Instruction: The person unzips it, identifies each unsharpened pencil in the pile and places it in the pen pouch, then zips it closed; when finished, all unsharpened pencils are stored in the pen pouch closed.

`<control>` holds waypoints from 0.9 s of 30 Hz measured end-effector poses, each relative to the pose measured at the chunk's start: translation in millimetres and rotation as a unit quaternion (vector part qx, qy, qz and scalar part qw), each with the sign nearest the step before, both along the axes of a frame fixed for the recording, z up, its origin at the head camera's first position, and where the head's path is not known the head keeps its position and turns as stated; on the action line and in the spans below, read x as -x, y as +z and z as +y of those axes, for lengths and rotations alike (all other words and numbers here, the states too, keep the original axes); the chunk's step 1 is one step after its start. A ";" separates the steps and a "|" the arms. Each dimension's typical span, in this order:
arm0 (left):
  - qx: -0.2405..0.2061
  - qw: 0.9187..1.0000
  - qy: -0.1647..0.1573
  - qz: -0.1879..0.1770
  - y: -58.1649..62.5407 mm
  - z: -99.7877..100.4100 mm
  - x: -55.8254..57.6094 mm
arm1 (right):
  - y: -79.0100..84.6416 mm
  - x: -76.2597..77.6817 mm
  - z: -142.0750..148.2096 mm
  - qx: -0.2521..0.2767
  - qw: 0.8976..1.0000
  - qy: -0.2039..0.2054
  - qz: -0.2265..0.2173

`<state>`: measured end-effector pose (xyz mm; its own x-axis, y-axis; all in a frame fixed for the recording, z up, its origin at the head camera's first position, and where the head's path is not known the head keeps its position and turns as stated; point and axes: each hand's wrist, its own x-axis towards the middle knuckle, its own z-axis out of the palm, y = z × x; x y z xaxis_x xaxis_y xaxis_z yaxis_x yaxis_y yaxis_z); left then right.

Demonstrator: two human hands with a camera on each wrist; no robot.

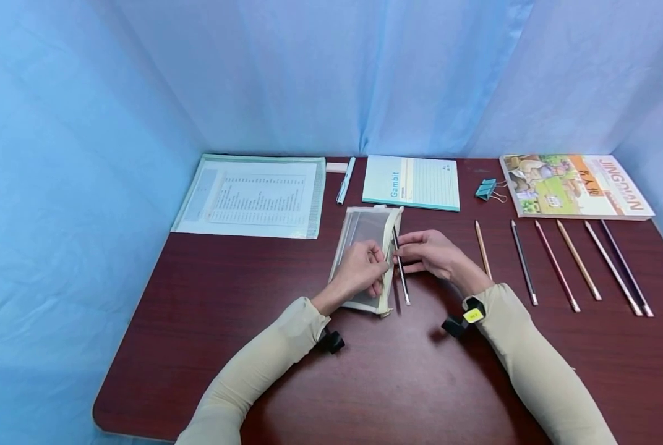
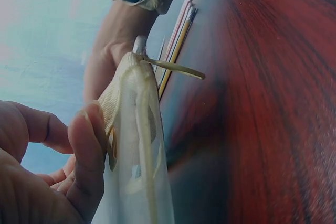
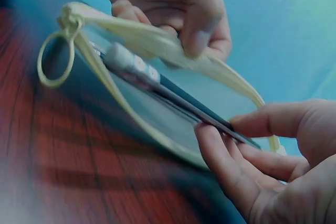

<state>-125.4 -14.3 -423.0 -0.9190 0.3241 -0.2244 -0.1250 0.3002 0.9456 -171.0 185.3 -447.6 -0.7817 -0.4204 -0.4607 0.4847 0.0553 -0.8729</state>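
Note:
A translucent mesh zip pouch (image 1: 359, 225) with cream edging lies near the table's middle, its mouth facing right. My left hand (image 1: 359, 269) pinches the upper edge of that mouth between thumb and fingers, which holds it apart in the right wrist view. Between the thumb and fingertips of my right hand (image 1: 432, 253) is a dark pencil (image 3: 184, 100) with a white eraser end. The pencil runs along the pouch opening, its eraser end toward me. A small cream cord loop (image 3: 41, 69) hangs at the pouch's near corner.
Several pencils (image 1: 523, 262) lie in a row at the right. Along the back are a clear document folder (image 1: 253, 198), an eraser (image 1: 336, 167), a pen (image 1: 346, 180), a notebook (image 1: 412, 182), a teal binder clip (image 1: 485, 189) and a book (image 1: 576, 185). Blue curtains (image 1: 309, 74) enclose the table.

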 end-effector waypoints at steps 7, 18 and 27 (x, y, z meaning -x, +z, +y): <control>0.001 1.000 0.002 -0.002 0.3 0.2 0.8 | 2.2 -3.9 -23.6 -0.004 0.998 -0.060 0.028; 0.002 1.000 0.000 -0.003 -0.3 0.2 0.5 | 14.9 -15.0 -15.0 -0.086 0.990 -0.076 0.080; -0.006 1.000 0.001 0.008 -0.8 -0.5 -0.3 | 28.8 -22.2 56.1 -0.097 0.984 -0.087 0.117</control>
